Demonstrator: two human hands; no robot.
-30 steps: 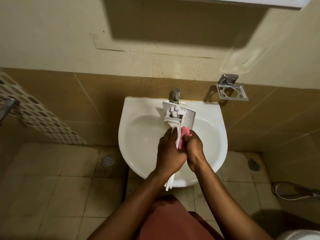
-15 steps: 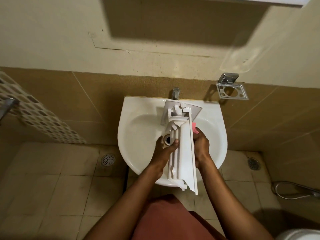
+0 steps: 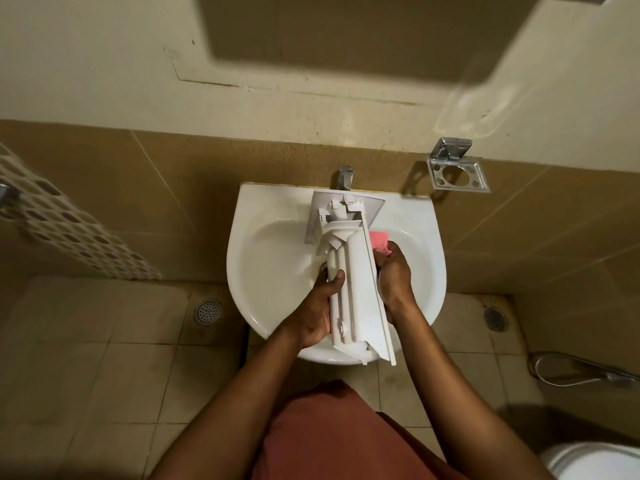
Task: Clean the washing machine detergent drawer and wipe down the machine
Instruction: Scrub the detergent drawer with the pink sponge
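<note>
No text, label, brand mark or number can be read on anything in the head view.

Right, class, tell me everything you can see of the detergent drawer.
The drawer is long, white, seemingly plastic, with ribbed channels and a flat front panel at its far end, near the tap. It is held over the sink, lengthwise away from the person. The left hand grips its left edge; the right hand holds a pink sponge at its right side.
</note>
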